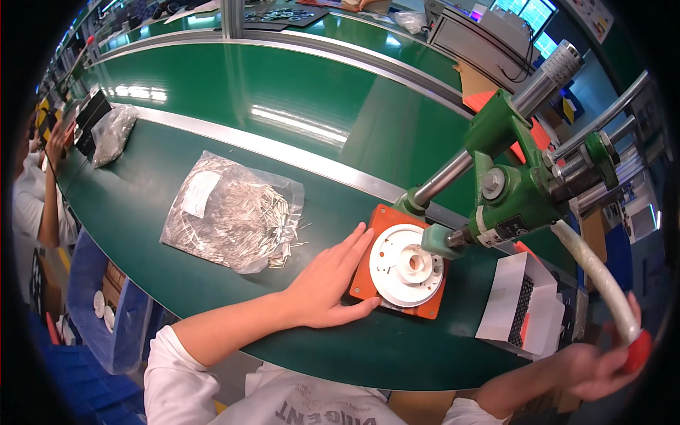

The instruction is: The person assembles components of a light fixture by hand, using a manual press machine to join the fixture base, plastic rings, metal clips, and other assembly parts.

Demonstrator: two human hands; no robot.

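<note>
A white round plastic disc [398,263] with a raised hub lies on an orange square base plate [379,216] under the head of a green hand press [516,185]. My left hand [331,280] rests flat on the green table, its fingers and thumb touching the plate's left edge and holding nothing. At the lower right my right hand [593,368] grips the red knob [637,352] at the end of the press's white-wrapped lever [599,278].
A clear bag of small metal pins [234,211] lies left of the plate, with loose pins beside it. A white open box with a black perforated insert [523,303] sits to the right. A green conveyor belt [269,92] runs behind. Another person sits at far left.
</note>
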